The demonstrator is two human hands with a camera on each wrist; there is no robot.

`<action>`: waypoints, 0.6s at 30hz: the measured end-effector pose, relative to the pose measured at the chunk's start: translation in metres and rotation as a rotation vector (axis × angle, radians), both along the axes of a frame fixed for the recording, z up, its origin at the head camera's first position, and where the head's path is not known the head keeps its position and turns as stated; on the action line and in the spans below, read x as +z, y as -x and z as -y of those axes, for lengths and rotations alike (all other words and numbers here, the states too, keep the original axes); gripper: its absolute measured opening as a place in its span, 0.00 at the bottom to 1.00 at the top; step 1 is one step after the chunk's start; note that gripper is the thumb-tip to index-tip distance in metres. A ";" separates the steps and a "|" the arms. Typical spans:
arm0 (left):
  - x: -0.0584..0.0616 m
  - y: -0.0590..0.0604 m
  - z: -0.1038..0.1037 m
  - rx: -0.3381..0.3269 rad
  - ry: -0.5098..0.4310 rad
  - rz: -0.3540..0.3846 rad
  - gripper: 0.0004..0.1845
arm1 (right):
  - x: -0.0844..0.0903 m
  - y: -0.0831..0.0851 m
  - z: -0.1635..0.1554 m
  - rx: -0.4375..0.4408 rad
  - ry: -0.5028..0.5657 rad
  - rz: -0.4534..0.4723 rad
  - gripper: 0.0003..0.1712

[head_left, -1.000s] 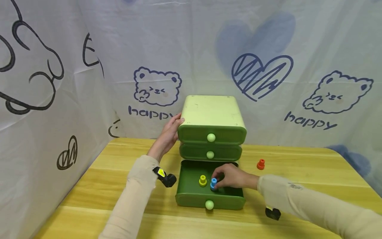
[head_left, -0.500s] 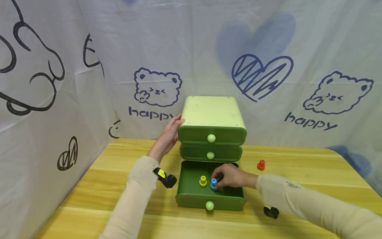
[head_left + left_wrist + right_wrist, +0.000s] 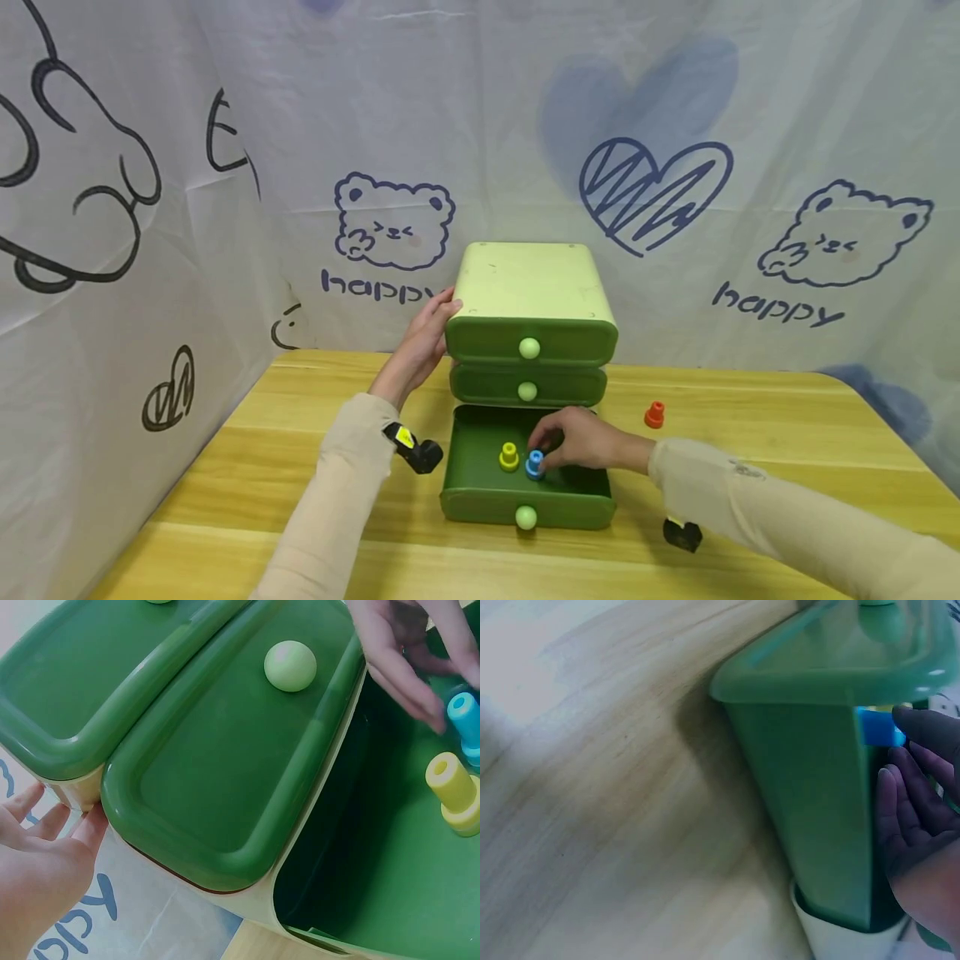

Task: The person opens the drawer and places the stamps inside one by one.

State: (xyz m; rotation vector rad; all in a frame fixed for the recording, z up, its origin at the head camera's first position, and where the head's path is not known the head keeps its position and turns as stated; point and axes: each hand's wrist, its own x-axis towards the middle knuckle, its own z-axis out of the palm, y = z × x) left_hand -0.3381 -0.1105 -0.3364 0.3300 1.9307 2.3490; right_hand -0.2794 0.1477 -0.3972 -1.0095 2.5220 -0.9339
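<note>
Right hand (image 3: pixel 581 440) still grips blue peg (image 3: pixel 535 463); nothing has shifted.

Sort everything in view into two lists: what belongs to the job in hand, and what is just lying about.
In the job:
- right hand, its fingers at the blue peg
- open bottom drawer
- yellow peg standing in that drawer
- left hand, resting on the side of the drawer cabinet

Lying about:
- orange peg on the wooden table
- printed cloth backdrop
</note>
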 end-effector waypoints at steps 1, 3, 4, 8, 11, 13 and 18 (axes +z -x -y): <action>0.000 0.000 0.000 0.000 0.001 0.001 0.37 | 0.003 -0.001 -0.002 -0.010 0.006 0.000 0.11; 0.001 0.000 0.000 0.002 -0.003 0.006 0.37 | 0.009 -0.003 -0.007 -0.032 0.019 -0.002 0.12; 0.001 -0.001 -0.001 0.005 -0.007 0.008 0.36 | 0.012 -0.004 -0.010 -0.045 0.030 -0.001 0.12; 0.003 -0.002 -0.003 0.029 -0.011 0.015 0.36 | 0.022 -0.009 -0.028 -0.104 0.076 -0.012 0.14; 0.003 -0.001 -0.002 0.052 -0.010 0.017 0.35 | 0.025 -0.011 -0.043 -0.144 0.102 -0.029 0.14; 0.003 -0.001 -0.002 0.057 -0.013 0.017 0.35 | 0.024 -0.011 -0.054 -0.174 0.107 -0.044 0.14; 0.003 -0.001 -0.003 0.038 -0.016 0.021 0.35 | 0.019 -0.005 -0.082 -0.299 0.114 -0.091 0.13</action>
